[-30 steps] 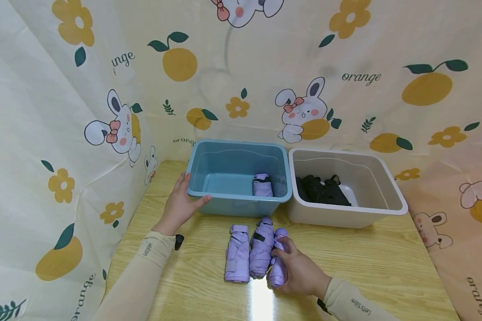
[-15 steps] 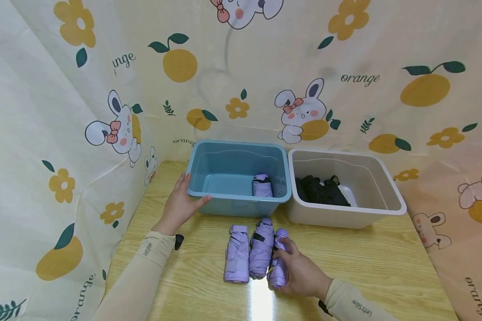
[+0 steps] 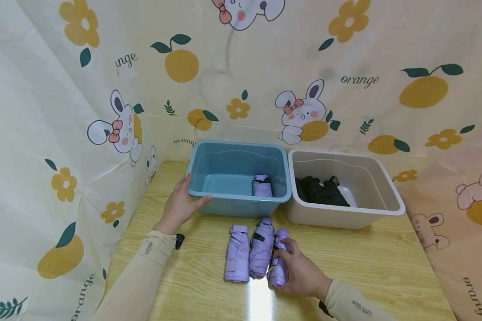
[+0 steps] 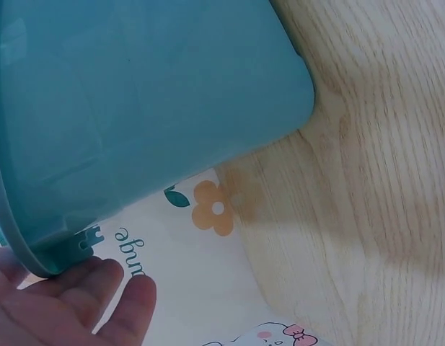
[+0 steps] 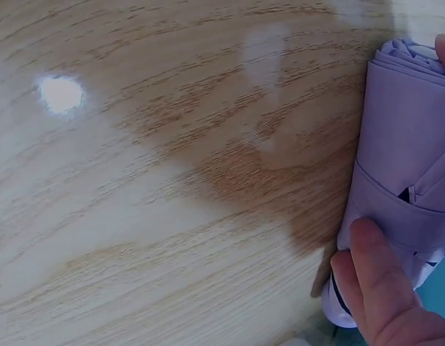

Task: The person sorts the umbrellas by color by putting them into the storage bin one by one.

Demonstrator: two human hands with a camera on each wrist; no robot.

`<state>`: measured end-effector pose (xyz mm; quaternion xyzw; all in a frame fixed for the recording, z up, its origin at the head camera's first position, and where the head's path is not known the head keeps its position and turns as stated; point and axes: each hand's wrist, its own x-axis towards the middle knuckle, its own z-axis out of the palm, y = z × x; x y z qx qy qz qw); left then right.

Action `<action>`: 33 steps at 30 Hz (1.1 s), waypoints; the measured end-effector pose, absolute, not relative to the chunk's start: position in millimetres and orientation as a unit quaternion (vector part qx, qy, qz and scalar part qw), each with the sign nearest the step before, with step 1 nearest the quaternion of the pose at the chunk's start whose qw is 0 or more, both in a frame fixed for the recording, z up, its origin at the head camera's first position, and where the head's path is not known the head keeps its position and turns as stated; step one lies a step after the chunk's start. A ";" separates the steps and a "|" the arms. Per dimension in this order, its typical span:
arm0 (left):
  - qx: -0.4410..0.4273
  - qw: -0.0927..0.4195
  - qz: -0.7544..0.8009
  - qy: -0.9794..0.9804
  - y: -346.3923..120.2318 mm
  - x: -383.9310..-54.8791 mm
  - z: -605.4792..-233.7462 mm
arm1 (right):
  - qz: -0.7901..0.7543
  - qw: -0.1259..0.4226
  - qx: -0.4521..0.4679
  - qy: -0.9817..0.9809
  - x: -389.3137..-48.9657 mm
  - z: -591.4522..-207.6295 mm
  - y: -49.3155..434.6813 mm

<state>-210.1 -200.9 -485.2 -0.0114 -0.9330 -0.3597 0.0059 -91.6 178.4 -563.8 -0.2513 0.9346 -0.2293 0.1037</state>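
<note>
Three folded purple umbrellas lie side by side on the table: a left one (image 3: 237, 254), a middle one (image 3: 261, 249) and a right one (image 3: 279, 269). My right hand (image 3: 303, 273) grips the right umbrella from its right side. In the right wrist view the fingers (image 5: 381, 270) lie across the wrapped purple fabric (image 5: 406, 137). My left hand (image 3: 180, 206) rests at the left front corner of a blue bin (image 3: 241, 203), thumb along the front rim and fingers by the side. The left wrist view shows those fingers (image 4: 92, 288) loosely bent beneath the rim.
Another purple umbrella (image 3: 262, 186) is inside the blue bin at its right end. Beside it a beige bin (image 3: 345, 214) holds black folded items (image 3: 323, 191). Patterned cloth (image 3: 241, 80) hangs behind and along both sides of the wooden table (image 3: 201, 276).
The view has shifted very slightly. Both hands, the umbrellas and the bins stay in place.
</note>
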 end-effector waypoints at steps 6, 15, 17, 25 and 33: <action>-0.014 0.009 -0.358 -0.934 -201.4 -209.2 -485.4 | -0.223 0.104 -0.251 0.936 -91.4 -563.4 177.8; -0.014 0.008 -0.357 -0.934 -201.8 -208.9 -484.8 | -0.230 0.095 -0.250 0.936 -89.6 -560.9 176.4; -0.014 0.006 -0.356 -0.934 -201.6 -208.7 -484.1 | -0.229 0.089 -0.250 0.937 -88.7 -561.1 177.8; -0.013 0.006 -0.361 -0.932 -201.2 -209.4 -482.6 | -0.239 0.093 -0.236 0.937 -84.9 -545.4 189.4; -0.013 0.007 -0.359 -0.933 -202.4 -209.6 -484.5 | -0.292 0.152 -0.249 0.911 -74.9 -489.4 210.1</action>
